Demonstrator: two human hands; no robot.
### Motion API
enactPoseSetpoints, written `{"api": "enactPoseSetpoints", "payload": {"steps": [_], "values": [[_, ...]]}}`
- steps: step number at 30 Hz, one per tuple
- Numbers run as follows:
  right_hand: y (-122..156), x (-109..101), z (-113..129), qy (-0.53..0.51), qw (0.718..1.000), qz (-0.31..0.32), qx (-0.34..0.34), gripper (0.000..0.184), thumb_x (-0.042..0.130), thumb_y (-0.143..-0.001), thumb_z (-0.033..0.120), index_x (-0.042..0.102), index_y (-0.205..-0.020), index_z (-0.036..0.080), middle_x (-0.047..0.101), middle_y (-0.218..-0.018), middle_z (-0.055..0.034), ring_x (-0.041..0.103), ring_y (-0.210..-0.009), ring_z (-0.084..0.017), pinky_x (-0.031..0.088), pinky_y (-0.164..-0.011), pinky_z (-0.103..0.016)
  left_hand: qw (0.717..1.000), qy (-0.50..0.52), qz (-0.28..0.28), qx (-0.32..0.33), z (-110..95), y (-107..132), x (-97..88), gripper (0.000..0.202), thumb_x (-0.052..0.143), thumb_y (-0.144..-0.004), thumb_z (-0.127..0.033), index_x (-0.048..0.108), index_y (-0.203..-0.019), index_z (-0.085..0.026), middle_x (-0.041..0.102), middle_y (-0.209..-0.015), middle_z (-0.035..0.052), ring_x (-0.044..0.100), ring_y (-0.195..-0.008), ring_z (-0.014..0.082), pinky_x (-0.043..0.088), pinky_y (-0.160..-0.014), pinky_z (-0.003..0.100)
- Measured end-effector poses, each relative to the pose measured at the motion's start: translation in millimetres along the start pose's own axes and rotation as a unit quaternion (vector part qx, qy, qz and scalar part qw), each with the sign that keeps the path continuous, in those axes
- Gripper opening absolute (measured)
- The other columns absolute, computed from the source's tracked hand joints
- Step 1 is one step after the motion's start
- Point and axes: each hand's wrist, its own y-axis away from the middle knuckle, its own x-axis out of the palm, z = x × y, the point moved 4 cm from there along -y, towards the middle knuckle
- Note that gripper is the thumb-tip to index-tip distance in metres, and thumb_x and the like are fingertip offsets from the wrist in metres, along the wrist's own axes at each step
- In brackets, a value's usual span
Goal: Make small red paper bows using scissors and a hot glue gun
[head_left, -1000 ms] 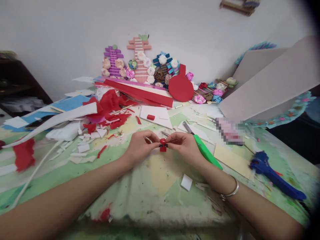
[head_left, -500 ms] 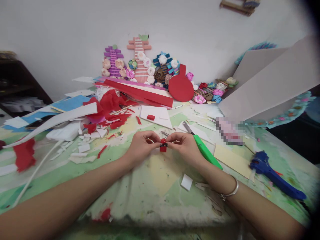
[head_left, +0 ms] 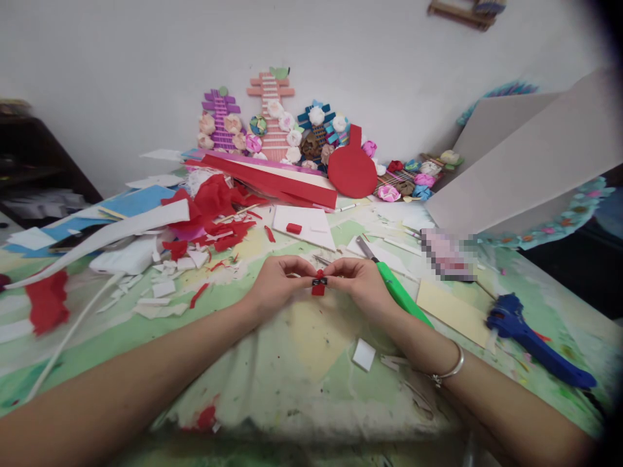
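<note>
At the middle of the clock, the left hand [head_left: 278,285] pinches one end of a black strip [head_left: 319,282] across a small red block [head_left: 318,291], and the right hand [head_left: 361,285] pinches the other end

Far out at 9 o'clock are white scraps [head_left: 164,288], and at 10 lie torn red scraps [head_left: 232,235]; the left hand is close in at 9, squeezed narrow; a white card [head_left: 311,219] at 12 has a red piece [head_left: 293,228] on it; the small red block is right in the middle, between the two hands; the right hand is close in at 3, squeezed narrow too; a white square [head_left: 363,355] lies at 5; a green knife [head_left: 403,293] is at 3; farther out, just past 3, are a yellow card [head_left: 452,311] and a blue tool [head_left: 535,347]
</note>
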Motion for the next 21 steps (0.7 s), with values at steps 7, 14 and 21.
{"api": "enactPoseSetpoints", "payload": {"steps": [7, 14, 21], "values": [[1.0, -0.2, -1.4, -0.018, 1.0, 0.005, 0.013, 0.013, 0.07, -0.065, 0.025, 0.07, -0.072, 0.014, 0.068, -0.071, -0.0047, 0.058, -0.063, -0.014, 0.043, -0.063, -0.027, 0.999, -0.018, 0.001, 0.03, -0.8, -1.5, 0.5, 0.014, 0.076, -0.066, -0.027, 0.071, -0.071, -0.015, 0.07, -0.075, 0.0041, 0.063, -0.073, 0.0157, 0.049, -0.07, 0.025], [1.3, 0.2, -0.4, -0.009, 1.0, -0.001, 0.007, 0.011, 0.069, -0.065, 0.024, 0.069, -0.071, 0.015, 0.067, -0.072, -0.004, 0.057, -0.065, -0.014, 0.043, -0.064, -0.027, 0.999, -0.029, 0.019, 0.041, -4.1, -0.1, 1.6, 0.016, 0.073, -0.071, -0.029, 0.07, -0.075, -0.014, 0.069, -0.077, 0.0053, 0.063, -0.072, 0.0165, 0.049, -0.068, 0.027], [-0.8, 2.3, -4.6, -0.059, 0.998, 0.009, -0.008, 0.013, 0.07, -0.064, 0.019, 0.064, -0.074, 0.016, 0.065, -0.073, -0.0022, 0.058, -0.067, -0.014, 0.044, -0.065, -0.027, 0.999, 0.007, 0.034, 0.031, -1.2, -0.3, 5.1, 0.016, 0.072, -0.071, -0.028, 0.065, -0.074, -0.014, 0.066, -0.076, 0.0031, 0.06, -0.071, 0.014, 0.047, -0.067, 0.025]]}}
